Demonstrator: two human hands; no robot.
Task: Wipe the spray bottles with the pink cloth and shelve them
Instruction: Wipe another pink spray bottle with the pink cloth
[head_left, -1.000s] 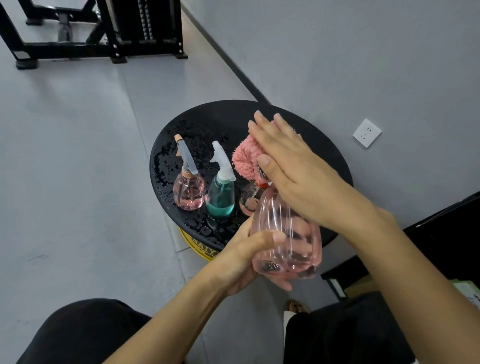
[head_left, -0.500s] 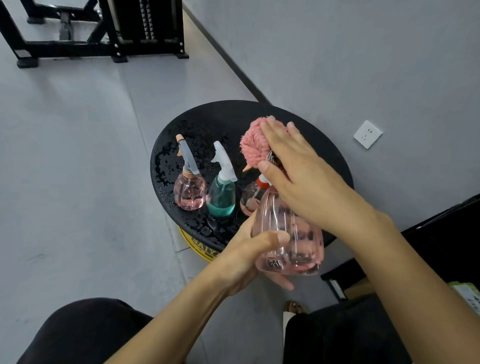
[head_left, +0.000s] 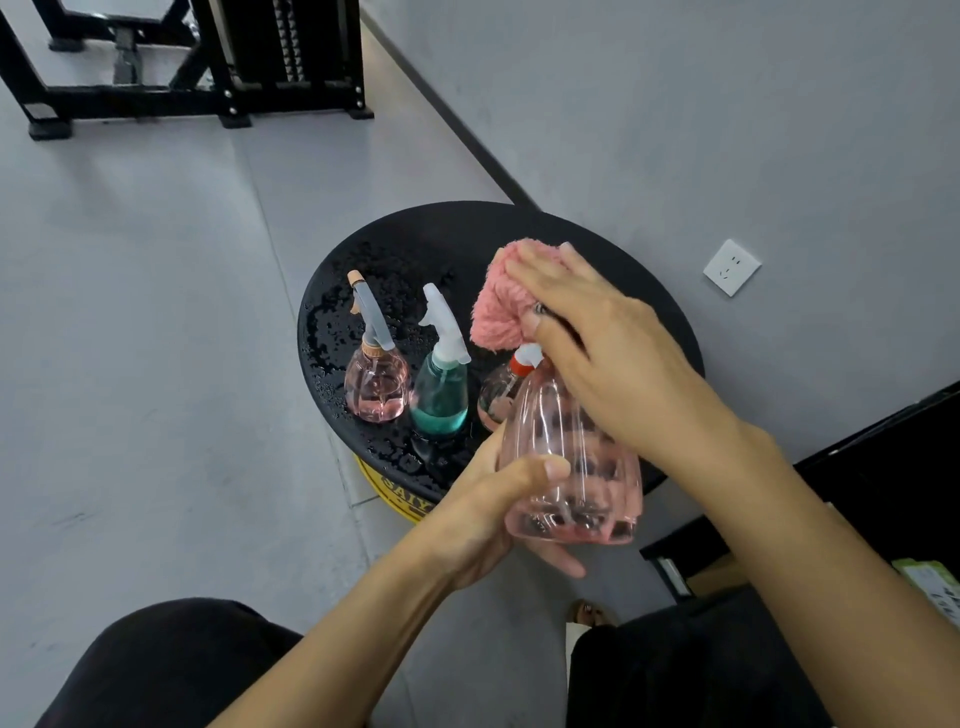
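Above the near edge of the counter (head_left: 415, 244), the left hand (head_left: 483, 514) closes its grip round the pink spray bottle (head_left: 571, 467) to steady it, while the right hand (head_left: 613, 353), fingers flat, presses the pink cloth (head_left: 498, 312) over its nozzle to wipe it.

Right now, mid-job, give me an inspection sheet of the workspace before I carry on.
Surface: round black table, wet with droplets.
Job's things: large pink bottle held at the table's near edge; small pink bottle, teal bottle and partly hidden red-collared bottle stand in a row on it; pink cloth over the held bottle's top.
Clutter: nothing seen.
Grippers: left hand grips the large pink bottle's body; right hand presses the cloth onto its top.
Cables: nothing seen.
Surroundings: grey floor, wall socket, black metal frame far left.
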